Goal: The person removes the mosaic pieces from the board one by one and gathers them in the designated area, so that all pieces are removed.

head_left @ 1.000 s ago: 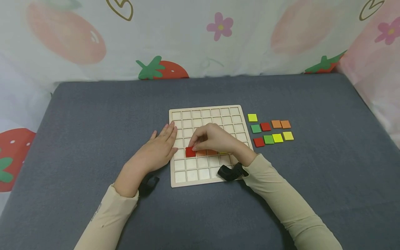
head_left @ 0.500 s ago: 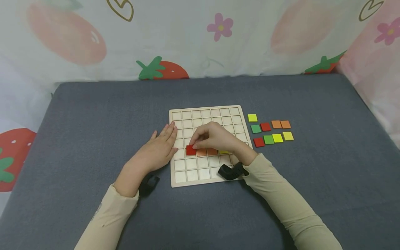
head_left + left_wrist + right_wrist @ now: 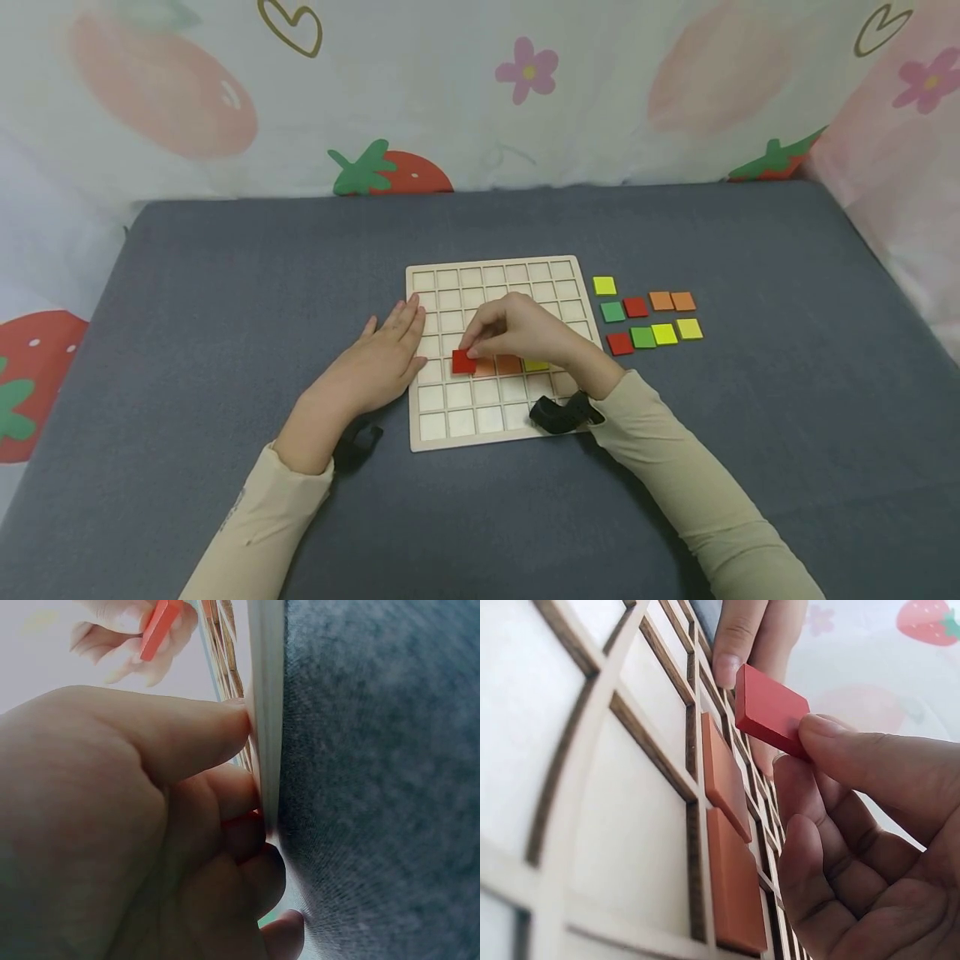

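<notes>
A pale wooden grid board lies on the grey cloth. My left hand rests along its left edge, fingers extended over the rim. Between thumb and fingertips, my right hand pinches a red square tile. The right wrist view shows that red tile tilted and raised above the grid. Two orange tiles sit in neighbouring cells just right of it, and a yellow tile is in the same row, partly hidden under the right hand.
Right of the board lie several loose tiles: yellow, green, red and orange among them. A printed curtain hangs behind the table's far edge. Each wrist wears a black device.
My right hand has shifted slightly to the right with the red tile, bringing it closer to the orange tiles. My left hand has stayed at the board's edge.
</notes>
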Action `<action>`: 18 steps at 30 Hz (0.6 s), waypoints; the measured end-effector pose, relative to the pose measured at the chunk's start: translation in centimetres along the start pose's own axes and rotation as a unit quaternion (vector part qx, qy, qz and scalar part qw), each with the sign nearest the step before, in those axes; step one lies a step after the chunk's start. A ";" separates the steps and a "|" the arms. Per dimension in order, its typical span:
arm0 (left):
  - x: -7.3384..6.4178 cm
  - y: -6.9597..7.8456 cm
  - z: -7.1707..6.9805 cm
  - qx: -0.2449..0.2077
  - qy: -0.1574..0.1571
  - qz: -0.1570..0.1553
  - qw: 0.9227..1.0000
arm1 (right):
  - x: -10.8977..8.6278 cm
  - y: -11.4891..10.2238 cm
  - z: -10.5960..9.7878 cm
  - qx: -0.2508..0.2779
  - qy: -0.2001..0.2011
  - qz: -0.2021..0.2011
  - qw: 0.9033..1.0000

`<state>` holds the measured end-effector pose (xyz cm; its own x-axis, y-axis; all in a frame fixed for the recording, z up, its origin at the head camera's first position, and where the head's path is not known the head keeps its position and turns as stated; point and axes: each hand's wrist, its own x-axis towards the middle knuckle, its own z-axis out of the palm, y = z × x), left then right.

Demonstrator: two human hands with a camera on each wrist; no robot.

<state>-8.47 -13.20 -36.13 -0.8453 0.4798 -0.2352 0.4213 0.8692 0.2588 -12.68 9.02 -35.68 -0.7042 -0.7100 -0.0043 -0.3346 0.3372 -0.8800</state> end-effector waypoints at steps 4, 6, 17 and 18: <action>0.0 0.0 0.0 -0.002 0.000 -0.002 1.000 | -0.3 0.1 -0.2 0.007 -0.001 0.011 1.000; 0.0 0.1 0.0 -0.002 0.002 0.000 1.000 | -0.5 0.1 -0.3 0.011 0.001 0.015 1.000; 0.0 0.0 0.0 0.002 0.001 -0.001 1.000 | -1.6 0.1 -0.9 0.027 -0.001 0.027 0.999; 0.0 0.0 0.0 0.002 0.002 0.000 1.000 | -1.7 0.2 -0.9 0.026 0.000 0.029 0.999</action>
<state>-8.48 -13.24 -36.17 -0.8463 0.4797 -0.2318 0.4227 0.8694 0.2558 -12.13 10.84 -35.37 -0.7211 -0.6906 -0.0558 -0.2600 0.3444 -0.9021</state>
